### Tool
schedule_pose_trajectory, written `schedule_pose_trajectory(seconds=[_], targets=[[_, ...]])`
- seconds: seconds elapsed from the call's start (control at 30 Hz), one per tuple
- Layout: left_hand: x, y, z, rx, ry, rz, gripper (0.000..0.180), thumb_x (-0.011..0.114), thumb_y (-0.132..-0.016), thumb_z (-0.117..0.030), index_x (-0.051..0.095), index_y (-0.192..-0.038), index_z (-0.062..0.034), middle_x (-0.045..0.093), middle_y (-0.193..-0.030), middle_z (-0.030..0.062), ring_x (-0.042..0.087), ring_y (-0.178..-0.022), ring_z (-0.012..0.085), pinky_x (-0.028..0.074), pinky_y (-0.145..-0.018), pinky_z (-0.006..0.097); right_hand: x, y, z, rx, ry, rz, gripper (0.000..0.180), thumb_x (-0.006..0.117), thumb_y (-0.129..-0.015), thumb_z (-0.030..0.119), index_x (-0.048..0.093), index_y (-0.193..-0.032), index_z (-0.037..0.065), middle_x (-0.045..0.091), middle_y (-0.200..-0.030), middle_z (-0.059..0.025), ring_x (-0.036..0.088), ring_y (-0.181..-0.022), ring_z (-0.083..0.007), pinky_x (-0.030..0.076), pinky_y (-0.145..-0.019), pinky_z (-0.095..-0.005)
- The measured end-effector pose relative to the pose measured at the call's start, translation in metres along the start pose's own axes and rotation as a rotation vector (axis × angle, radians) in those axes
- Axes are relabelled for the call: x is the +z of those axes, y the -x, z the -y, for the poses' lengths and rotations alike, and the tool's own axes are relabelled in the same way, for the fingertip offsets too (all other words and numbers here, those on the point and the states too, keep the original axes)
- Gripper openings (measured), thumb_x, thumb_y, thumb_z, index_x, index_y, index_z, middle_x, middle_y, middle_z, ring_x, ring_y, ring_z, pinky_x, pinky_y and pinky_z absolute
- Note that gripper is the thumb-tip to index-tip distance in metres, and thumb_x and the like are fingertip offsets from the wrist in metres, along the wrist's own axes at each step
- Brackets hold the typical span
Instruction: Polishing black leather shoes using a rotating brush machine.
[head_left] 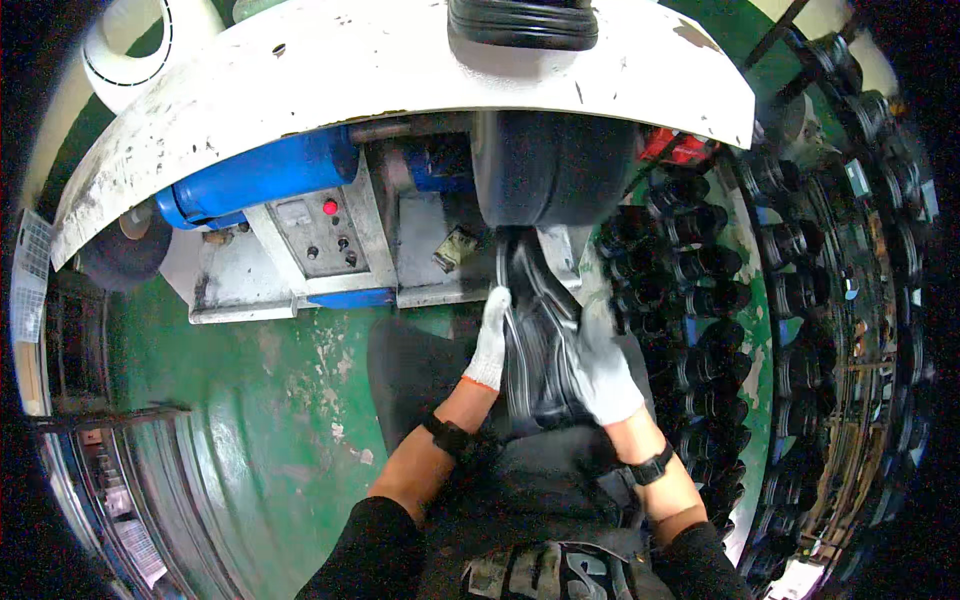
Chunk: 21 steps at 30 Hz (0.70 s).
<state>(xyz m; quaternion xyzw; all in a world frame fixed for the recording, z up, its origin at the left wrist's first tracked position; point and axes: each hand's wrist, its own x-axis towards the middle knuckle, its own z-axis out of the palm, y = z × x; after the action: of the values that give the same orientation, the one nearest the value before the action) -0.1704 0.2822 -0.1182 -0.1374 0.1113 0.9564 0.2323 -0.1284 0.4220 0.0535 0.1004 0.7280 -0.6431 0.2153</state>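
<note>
Green floor: down and left of my fingers, with paint rubbed off in spots.
White cover: far ahead of my fingers, curved and chipped.
Dark shoes: lots of rows, right of my fingers.
Blue tube: ahead and left of my fingers.
Dark roller: straight ahead of my fingers.
Black boot: between my hands, far end by the roller; I can't tell if they touch.
Right hand: white glove, holding the boot's right side; too blurry to tell how bent my fingers are.
Left hand: white glove, fingers almost straight, closed against the boot's left side.
Small packet: ahead and left of my fingers.
Red button: farther left.
</note>
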Motion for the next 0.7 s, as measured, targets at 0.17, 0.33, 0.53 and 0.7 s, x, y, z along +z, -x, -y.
schedule_pose_trajectory(seconds=[0.17,0.33,0.53,0.7], targets=[[0.069,-0.026,-0.018,0.066,-0.111,-0.145,0.045,0.055,-0.094,-0.045,0.057,-0.121,-0.0091,0.061,-0.114,0.0031,0.058,-0.102,0.0169,0.047,-0.093,0.034,-0.018,-0.112,-0.097,-0.443,-0.002,-0.288,0.034,0.049,-0.098,0.023,0.054,-0.123,0.000,0.065,-0.105,-0.0127,0.062,-0.088,-0.0245,0.051,-0.082,-0.0324],[0.071,-0.067,-0.077,0.193,-0.139,-0.095,0.060,0.040,-0.098,-0.051,0.050,-0.132,-0.0016,0.058,-0.124,0.0069,0.057,-0.110,0.0216,0.043,-0.099,0.032,-0.011,-0.170,-0.053,-0.817,0.678,-0.288,0.029,0.053,-0.094,0.020,0.059,-0.115,0.001,0.064,-0.092,-0.0115,0.061,-0.077,-0.0264,0.052,-0.076,-0.0355],[0.020,-0.125,-0.124,0.539,-0.478,-0.192,0.060,0.049,-0.098,-0.037,0.031,-0.147,-0.0066,0.048,-0.138,0.0088,0.050,-0.121,0.0205,0.040,-0.103,0.033,-0.015,-0.174,-0.015,-0.790,1.437,-0.266,0.036,0.053,-0.088,0.016,0.057,-0.120,0.001,0.063,-0.105,-0.0165,0.058,-0.098,-0.0329,0.045,-0.095,-0.0432],[0.052,-0.116,-0.111,0.349,-0.296,-0.131,0.059,0.052,-0.098,-0.032,0.031,-0.146,-0.0063,0.049,-0.137,0.0081,0.050,-0.122,0.0200,0.042,-0.102,0.032,-0.039,-0.174,-0.028,-0.800,1.330,-0.334,0.040,0.054,-0.085,0.017,0.057,-0.122,0.002,0.060,-0.113,-0.0204,0.055,-0.106,-0.0362,0.041,-0.099,-0.0469]])
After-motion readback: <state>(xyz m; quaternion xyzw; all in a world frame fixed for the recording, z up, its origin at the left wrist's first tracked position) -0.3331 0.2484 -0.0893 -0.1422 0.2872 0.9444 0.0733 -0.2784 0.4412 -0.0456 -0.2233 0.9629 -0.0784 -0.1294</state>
